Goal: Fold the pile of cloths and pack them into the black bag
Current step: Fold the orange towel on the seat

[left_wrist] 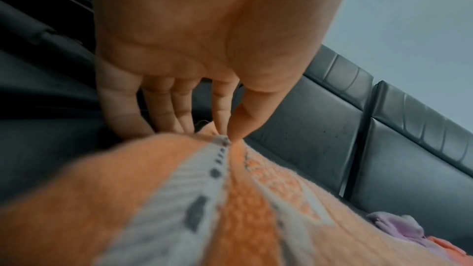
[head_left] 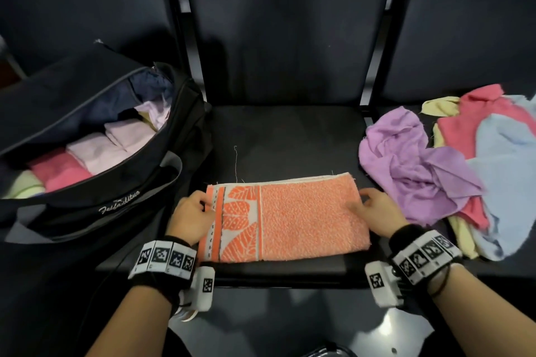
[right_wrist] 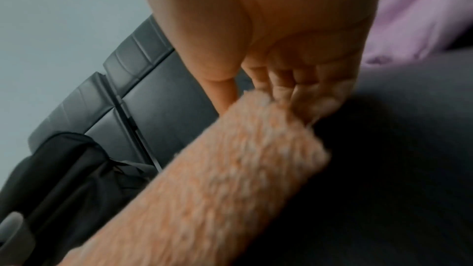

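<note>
Head view shows an orange towel [head_left: 285, 219] lying folded into a flat rectangle on the middle dark seat [head_left: 290, 136], its patterned white-and-orange border toward the left end. The left hand [head_left: 193, 216] is at that border end; in the left wrist view its thumb and forefinger [left_wrist: 225, 116] pinch the towel's edge [left_wrist: 230, 189], so the grip is closed on the cloth, with the other fingers reaching down beside it. The right hand [head_left: 374, 211] is at the opposite, plain end; the right wrist view is blurred, but the thumb lies on top of the towel [right_wrist: 230, 169] and the curled fingers [right_wrist: 302, 96] sit against its edge, a grip on the towel's corner.

On the seat to the left, a black bag [head_left: 121, 203] stands unzipped, with folded pink, pale pink and yellow-green cloths packed side by side inside. On the seat to the right lies the unfolded pile of cloths [head_left: 452, 165]: purple nearest the towel, then red-pink, light blue and pale yellow, overlapping and crumpled.
</note>
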`<control>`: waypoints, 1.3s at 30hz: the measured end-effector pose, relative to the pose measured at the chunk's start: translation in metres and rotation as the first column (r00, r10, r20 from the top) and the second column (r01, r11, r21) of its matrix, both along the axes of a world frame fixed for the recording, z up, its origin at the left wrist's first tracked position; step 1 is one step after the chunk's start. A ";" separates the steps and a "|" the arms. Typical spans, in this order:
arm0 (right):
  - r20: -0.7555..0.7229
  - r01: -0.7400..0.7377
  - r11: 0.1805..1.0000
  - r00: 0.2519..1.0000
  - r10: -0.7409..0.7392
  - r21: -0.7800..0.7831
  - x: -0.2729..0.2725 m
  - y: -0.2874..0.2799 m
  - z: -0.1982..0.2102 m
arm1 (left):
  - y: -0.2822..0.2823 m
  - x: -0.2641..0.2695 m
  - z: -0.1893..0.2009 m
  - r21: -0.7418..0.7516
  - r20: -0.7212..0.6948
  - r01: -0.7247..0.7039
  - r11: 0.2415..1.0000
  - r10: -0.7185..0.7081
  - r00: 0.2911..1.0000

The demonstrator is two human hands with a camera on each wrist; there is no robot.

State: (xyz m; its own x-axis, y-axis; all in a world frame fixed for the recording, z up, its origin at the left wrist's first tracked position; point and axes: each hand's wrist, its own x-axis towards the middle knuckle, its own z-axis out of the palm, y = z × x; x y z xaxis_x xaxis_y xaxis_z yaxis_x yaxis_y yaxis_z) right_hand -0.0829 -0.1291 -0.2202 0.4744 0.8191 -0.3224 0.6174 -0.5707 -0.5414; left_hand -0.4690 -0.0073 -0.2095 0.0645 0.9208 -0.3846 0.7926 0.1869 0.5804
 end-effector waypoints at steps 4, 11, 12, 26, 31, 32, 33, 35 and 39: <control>-0.046 0.009 1.000 0.999 -0.010 -0.007 -0.017 -0.007 0.001 | -0.015 -0.001 0.001 0.002 -0.017 0.026 1.000 -0.026 1.000; -0.351 0.243 0.968 0.913 -0.206 0.065 -0.005 -0.022 0.027 | -0.033 0.011 0.001 0.042 -0.133 0.076 0.996 -0.070 0.989; -0.369 0.267 0.961 0.902 -0.223 0.072 -0.004 -0.024 0.031 | -0.034 0.015 0.002 0.042 -0.122 0.077 0.996 -0.071 0.990; -0.545 0.046 0.961 0.830 0.116 0.274 -0.129 0.016 0.093 | -0.033 0.032 0.025 -0.089 0.520 -0.056 0.994 0.095 0.849; -0.653 -0.141 0.962 0.710 0.264 0.236 -0.195 0.036 0.079 | -0.034 0.025 0.032 -0.391 0.597 -0.104 0.914 0.338 0.727; -0.688 -0.145 0.970 0.684 0.242 0.197 -0.200 0.035 0.076 | -0.035 0.023 0.032 -0.390 0.579 -0.106 0.915 0.333 0.744; -0.702 -0.148 0.974 0.674 0.228 0.173 -0.201 0.033 0.073 | -0.037 0.022 0.031 -0.367 0.566 -0.111 0.923 0.316 0.761; -0.704 -0.142 0.974 0.673 0.226 0.177 -0.193 0.028 0.068 | -0.039 0.021 0.029 -0.295 0.556 -0.089 0.951 0.247 0.794; -0.598 -0.150 0.957 0.754 0.272 0.247 -0.167 0.014 0.066 | -0.043 0.026 0.027 -0.158 0.518 -0.029 0.987 0.108 0.849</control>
State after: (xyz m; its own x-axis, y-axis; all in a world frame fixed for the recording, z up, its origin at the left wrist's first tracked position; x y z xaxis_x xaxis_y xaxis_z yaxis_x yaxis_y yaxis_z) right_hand -0.2501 -0.1153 -0.1541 0.0288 0.9445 -0.3272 0.2051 -0.3260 -0.9229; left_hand -0.4428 -0.0501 -0.1828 0.2315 0.8698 -0.4357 0.3611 0.3391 0.8687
